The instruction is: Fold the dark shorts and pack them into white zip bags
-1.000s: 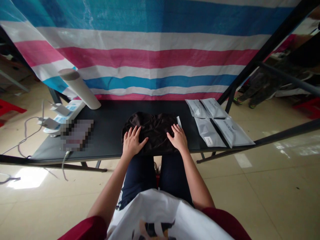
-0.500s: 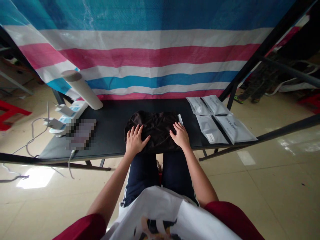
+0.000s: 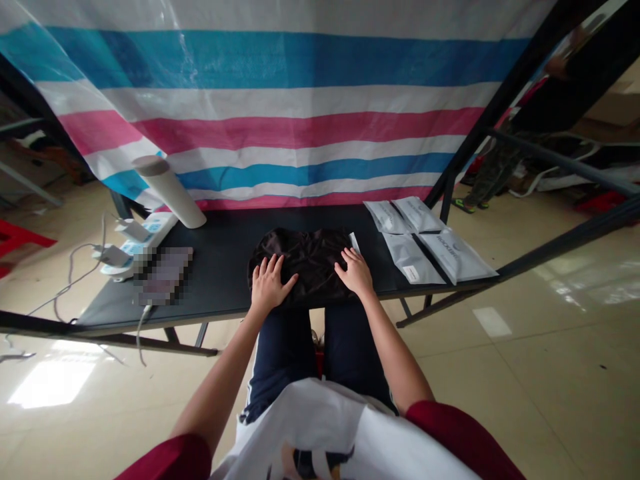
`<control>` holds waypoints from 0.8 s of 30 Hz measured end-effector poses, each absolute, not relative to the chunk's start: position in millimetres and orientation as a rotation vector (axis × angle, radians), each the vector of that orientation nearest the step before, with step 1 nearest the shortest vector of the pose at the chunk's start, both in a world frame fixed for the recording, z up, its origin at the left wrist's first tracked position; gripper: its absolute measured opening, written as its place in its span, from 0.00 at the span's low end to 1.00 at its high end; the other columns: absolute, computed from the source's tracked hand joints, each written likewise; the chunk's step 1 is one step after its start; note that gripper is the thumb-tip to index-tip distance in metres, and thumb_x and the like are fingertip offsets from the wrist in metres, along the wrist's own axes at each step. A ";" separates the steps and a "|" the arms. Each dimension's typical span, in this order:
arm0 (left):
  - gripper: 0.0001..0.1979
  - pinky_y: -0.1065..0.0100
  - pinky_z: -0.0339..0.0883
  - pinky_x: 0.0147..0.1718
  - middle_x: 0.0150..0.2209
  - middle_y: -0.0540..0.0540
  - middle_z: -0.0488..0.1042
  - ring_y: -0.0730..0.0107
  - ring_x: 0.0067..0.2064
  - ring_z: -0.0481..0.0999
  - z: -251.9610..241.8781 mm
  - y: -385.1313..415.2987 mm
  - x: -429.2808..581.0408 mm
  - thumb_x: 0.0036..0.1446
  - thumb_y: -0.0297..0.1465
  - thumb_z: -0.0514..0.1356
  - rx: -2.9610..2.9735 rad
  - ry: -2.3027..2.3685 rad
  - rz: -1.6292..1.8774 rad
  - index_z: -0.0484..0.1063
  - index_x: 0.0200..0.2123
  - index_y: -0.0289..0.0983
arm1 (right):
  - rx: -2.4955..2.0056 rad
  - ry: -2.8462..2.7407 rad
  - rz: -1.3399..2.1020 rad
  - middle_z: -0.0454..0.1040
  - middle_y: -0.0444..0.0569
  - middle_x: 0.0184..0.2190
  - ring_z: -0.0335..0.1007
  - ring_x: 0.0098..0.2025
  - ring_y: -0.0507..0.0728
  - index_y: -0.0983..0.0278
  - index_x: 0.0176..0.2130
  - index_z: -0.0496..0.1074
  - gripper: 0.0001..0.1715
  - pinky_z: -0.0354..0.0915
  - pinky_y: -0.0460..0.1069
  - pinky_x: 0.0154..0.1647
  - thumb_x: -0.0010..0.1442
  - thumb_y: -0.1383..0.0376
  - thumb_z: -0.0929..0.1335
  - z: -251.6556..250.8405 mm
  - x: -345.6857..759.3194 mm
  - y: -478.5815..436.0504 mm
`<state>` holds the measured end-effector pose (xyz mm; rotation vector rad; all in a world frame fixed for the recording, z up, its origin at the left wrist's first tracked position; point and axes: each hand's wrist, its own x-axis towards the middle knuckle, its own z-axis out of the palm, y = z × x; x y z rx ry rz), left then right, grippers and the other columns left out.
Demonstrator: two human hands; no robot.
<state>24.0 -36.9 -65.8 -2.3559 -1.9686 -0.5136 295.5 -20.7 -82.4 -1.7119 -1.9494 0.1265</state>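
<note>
The dark satin fabric point(image 3: 310, 257) is kept bunched at the near edge of the black tabletop point(image 3: 215, 267), around the middle of the frame. Its creased folds leave its form unclear. The left hand point(image 3: 267, 283) is laid on its near-left part, with the fingers point(image 3: 263, 265) spread and flat, and nothing is seen pinched. The right hand point(image 3: 356, 272) is placed on its right part, with the fingers point(image 3: 349, 255) slightly parted and resting on the cloth, also without any fold being gripped.

Four grey printed pouches point(image 3: 417, 240) are set in two rows at the right of the tabletop, apart from both hands. None is shown opened or handled. A narrow white strip point(image 3: 355, 241) is seen between the fabric and the pouches, just beside the right-hand fingers.

At the left, a pale cardboard tube point(image 3: 170, 190) is laid near a white power strip point(image 3: 145, 238) with plugged-in adapters, and a pixelated object point(image 3: 163, 275) is left beside them. A striped tarpaulin point(image 3: 300, 87) is hung behind the table, and a standing person's legs point(image 3: 493, 175) are seen at the upper right.
</note>
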 end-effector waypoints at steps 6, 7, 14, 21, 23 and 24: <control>0.38 0.47 0.48 0.64 0.67 0.40 0.58 0.45 0.69 0.53 -66.0 -36.8 23.7 0.61 0.55 0.48 -2.352 -1.971 -0.484 0.55 0.67 0.38 | -1.712 -1.966 0.094 0.66 0.58 0.62 0.55 0.67 0.64 0.73 0.58 0.70 0.30 0.53 0.58 0.68 0.65 0.57 0.63 -82.8 295.6 -20.0; 0.38 0.48 0.48 0.64 0.67 0.40 0.58 0.45 0.69 0.53 -66.0 -36.7 23.7 0.61 0.55 0.48 -2.350 -1.972 -0.477 0.55 0.67 0.38 | -1.710 -1.964 0.092 0.66 0.58 0.62 0.55 0.67 0.64 0.72 0.58 0.70 0.29 0.53 0.58 0.68 0.64 0.57 0.63 -83.1 295.6 -19.9; 0.39 0.48 0.48 0.64 0.68 0.41 0.57 0.45 0.69 0.53 -68.0 -36.1 23.2 0.61 0.56 0.47 -2.351 -1.972 -0.455 0.56 0.67 0.38 | -1.691 -1.967 0.062 0.67 0.59 0.61 0.56 0.66 0.65 0.74 0.57 0.71 0.29 0.54 0.58 0.67 0.64 0.57 0.63 -84.5 296.0 -20.3; 0.40 0.48 0.48 0.65 0.68 0.40 0.57 0.46 0.69 0.53 -69.9 -35.6 23.2 0.61 0.56 0.46 -2.350 -1.980 -0.463 0.55 0.68 0.38 | -1.703 -1.959 0.083 0.67 0.58 0.61 0.56 0.67 0.64 0.71 0.57 0.71 0.28 0.53 0.57 0.67 0.64 0.57 0.64 -85.3 296.3 -19.9; 0.39 0.48 0.48 0.64 0.68 0.40 0.57 0.46 0.68 0.53 -69.3 -36.0 22.8 0.61 0.56 0.46 -2.354 -1.980 -0.474 0.56 0.67 0.38 | -1.713 -1.960 0.098 0.66 0.58 0.62 0.56 0.67 0.64 0.71 0.57 0.71 0.28 0.53 0.57 0.68 0.64 0.57 0.64 -84.9 296.1 -20.1; 0.39 0.48 0.48 0.64 0.68 0.40 0.57 0.46 0.68 0.54 -68.9 -36.4 22.6 0.61 0.56 0.46 -2.356 -1.977 -0.486 0.56 0.67 0.38 | -1.716 -1.961 0.102 0.66 0.59 0.62 0.55 0.67 0.64 0.71 0.58 0.71 0.29 0.53 0.57 0.68 0.64 0.57 0.64 -84.6 296.0 -20.3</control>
